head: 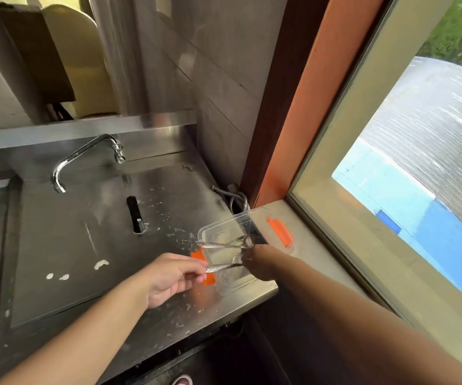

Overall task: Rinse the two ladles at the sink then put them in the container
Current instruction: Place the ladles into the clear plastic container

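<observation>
Two small metal ladles are sitting over the clear container (225, 237): the far ladle (225, 243) is lying across its rim, and the near ladle (222, 266) is getting pinched by its handle in the left hand (172, 276) grip. Right hand (261, 262) is reaching in by the bowl end; can't tell its grip. Container with orange clips is resting on the wet steel bench (90, 245), faucet (85, 159) well behind.

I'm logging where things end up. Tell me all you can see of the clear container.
The clear container is a shallow rectangular tub of see-through plastic with orange clips on opposite sides, lidless. It sits upright at the steel counter's right edge by the window sill. One ladle lies inside it; the left hand holds a second ladle over it, the right hand at it.
</observation>
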